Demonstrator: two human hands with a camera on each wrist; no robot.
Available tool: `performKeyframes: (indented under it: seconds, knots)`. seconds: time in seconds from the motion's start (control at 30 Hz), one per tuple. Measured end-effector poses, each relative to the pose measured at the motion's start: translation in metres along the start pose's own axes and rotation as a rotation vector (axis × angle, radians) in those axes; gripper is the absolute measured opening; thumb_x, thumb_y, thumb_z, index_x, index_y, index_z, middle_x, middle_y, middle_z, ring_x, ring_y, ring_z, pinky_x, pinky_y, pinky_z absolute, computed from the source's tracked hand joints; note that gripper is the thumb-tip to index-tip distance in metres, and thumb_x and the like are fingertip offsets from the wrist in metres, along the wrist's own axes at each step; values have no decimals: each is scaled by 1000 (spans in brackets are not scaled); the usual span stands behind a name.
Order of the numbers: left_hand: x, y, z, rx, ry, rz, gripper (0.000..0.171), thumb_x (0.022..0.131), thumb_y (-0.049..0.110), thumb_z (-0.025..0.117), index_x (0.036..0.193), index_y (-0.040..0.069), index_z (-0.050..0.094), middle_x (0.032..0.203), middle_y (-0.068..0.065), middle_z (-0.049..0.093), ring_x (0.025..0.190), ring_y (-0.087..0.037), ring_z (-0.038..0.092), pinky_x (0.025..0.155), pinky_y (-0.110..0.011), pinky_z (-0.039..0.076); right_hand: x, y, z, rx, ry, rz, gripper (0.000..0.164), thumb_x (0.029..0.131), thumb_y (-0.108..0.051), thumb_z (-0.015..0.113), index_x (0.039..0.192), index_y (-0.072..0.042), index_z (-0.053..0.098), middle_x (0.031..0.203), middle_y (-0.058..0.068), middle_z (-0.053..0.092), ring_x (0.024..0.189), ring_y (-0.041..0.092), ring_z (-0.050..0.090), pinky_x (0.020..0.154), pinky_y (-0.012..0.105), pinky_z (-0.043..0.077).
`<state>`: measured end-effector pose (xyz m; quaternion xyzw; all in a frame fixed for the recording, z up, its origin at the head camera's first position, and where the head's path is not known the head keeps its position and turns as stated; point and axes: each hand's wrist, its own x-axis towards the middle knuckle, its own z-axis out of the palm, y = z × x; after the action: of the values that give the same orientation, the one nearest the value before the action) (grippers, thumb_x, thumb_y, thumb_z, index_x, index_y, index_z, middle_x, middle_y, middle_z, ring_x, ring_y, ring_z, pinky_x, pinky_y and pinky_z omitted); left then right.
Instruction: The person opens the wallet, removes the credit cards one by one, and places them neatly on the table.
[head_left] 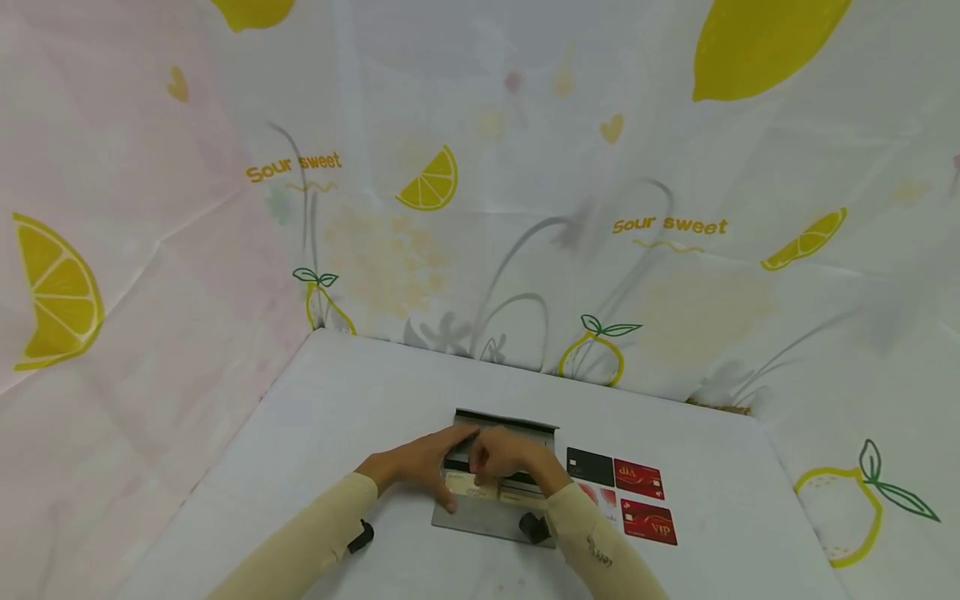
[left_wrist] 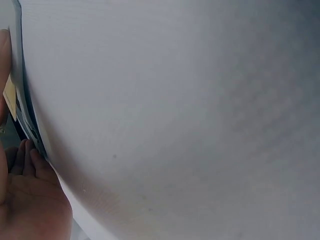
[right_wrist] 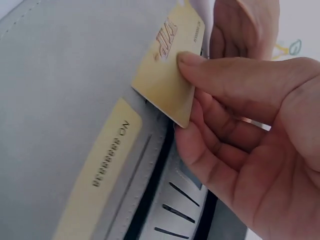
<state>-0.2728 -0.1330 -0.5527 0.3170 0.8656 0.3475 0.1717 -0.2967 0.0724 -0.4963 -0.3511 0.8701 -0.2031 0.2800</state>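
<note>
A grey wallet (head_left: 480, 515) lies unfolded on the white table in the head view. My right hand (head_left: 508, 452) pinches a gold VIP card (right_wrist: 165, 75) between thumb and fingers; the card tilts at the wallet's pocket, and how far it sits inside is hidden. Beside it, a second gold card (right_wrist: 102, 172) is partly tucked under the grey flap. My left hand (head_left: 422, 462) spans the wallet's left end, thumb at the near edge and fingers farther back. At the left wrist view's edge, a hand (left_wrist: 37, 200) shows by the wallet's side.
Right of the wallet lie a black card (head_left: 590, 467), two red VIP cards (head_left: 639, 479) and a white-and-red card (head_left: 609, 498), partly behind my right sleeve. A lemon-printed cloth (head_left: 510, 267) hangs behind the table (head_left: 360, 375). Black wrist devices (head_left: 360, 536) sit by both sleeves.
</note>
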Motion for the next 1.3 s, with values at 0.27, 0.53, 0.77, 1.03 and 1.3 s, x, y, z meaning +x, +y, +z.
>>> performKeyframes:
  seconds: [0.27,0.53,0.77,1.03,1.3]
  knots:
    - [2,-3,0,-11,17,90,122,61,47,91,156,21,19,158,5,24,143,-18,25,114,-43,27,-1,1,-8,-1,58,33,10,80,-7,79,79,-12,71,75,-8,62,67,6,57,63,24,50]
    - [1,-3,0,-7,12,36,124,60,49,91,156,18,19,159,4,22,144,-18,23,114,-43,26,-2,10,-5,58,55,14,10,82,-4,73,86,-14,71,78,-9,64,67,7,59,61,24,51]
    - [1,0,-1,12,14,46,122,62,46,91,156,15,19,159,2,23,144,-18,23,115,-42,26,-3,13,-8,83,84,-17,12,82,-1,72,85,-12,73,79,-7,66,68,6,60,59,24,52]
    - [0,3,-1,-2,3,11,123,62,47,91,156,13,19,159,-1,23,144,-21,25,114,-46,27,-9,16,-20,136,50,-26,10,84,-2,72,86,-11,74,78,-3,69,65,11,64,59,28,55]
    - [1,1,1,11,5,-16,124,61,51,90,157,16,18,159,-1,23,144,-22,24,114,-47,27,-12,18,-26,151,41,-78,8,85,-2,72,87,-9,75,76,-3,69,64,12,64,59,31,57]
